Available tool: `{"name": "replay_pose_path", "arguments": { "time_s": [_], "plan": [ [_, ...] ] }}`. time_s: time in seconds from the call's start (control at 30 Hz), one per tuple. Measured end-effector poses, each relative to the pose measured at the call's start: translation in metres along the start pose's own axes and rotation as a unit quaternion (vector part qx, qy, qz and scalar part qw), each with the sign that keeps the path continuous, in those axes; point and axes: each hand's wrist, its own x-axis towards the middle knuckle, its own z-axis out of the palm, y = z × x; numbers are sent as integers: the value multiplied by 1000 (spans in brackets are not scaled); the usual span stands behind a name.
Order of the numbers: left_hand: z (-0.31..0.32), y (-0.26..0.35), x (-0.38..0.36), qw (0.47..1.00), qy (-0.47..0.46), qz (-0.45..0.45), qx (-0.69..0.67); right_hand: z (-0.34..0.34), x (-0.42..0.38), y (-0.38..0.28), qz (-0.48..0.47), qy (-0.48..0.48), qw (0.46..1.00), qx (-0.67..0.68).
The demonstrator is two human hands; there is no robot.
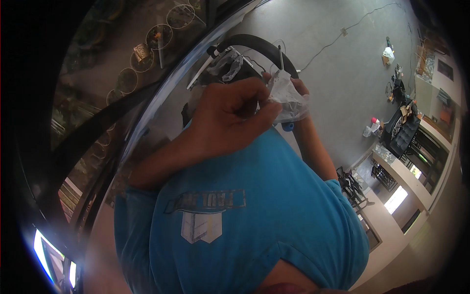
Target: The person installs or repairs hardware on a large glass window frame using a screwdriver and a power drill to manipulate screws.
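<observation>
A crumpled clear plastic bag (pixel 288 100) is between my two hands, in front of my chest. My left hand (pixel 235 110) comes in from the left, its thumb and forefinger pinched on the bag's near edge. Behind the bag, my right hand (pixel 301 89) is curled round it, most of its fingers hidden. A thin metal rod (pixel 281 58) sticks up past the bag's far end. Below the bag, at my right hand, a small blue rounded piece (pixel 287 126) shows. I cannot tell whether rod and blue piece are one tool.
A black curved band (pixel 264 45) and another plastic bag (pixel 229 66) lie just beyond my hands. Slanted glass edged by a dark frame (pixel 110 115) stands at left. A cable (pixel 323 48) crosses the grey floor. Far right are a black sofa (pixel 405 132) and several chairs.
</observation>
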Motion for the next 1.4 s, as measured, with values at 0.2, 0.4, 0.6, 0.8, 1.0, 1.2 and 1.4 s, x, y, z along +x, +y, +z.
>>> {"name": "replay_pose_path", "arguments": {
  "time_s": [0.2, 0.4, 0.6, 0.8, 1.0, 1.2, 1.4],
  "plan": [
    [2, -1, -1, 996, 8, -40, -85, -21, 3, -7, 12, 14, 998, -54],
    [3, -1, -1, 997, -2, 0, -77, -10, -3, -2, -5, 62, 994, -90],
    [-1, -4, -4, 991, 115, 17, 59, -15, -6, -5, -44, 112, 986, -114],
    [-10, -4, -4, 943, 96, 150, 282, -15, -12, -11, -24, 50, 997, -56],
    [-10, -11, -2, 877, 159, 120, 436, -12, -15, -11, -88, 40, 985, -141],
    [-14, -25, -8, 904, 146, 112, 386, -7, -18, -8, -149, -22, 976, -160],
    [-20, -23, -9, 896, 121, 48, 424, 2, -17, -2, -176, -120, 964, -157]
  ]
}}
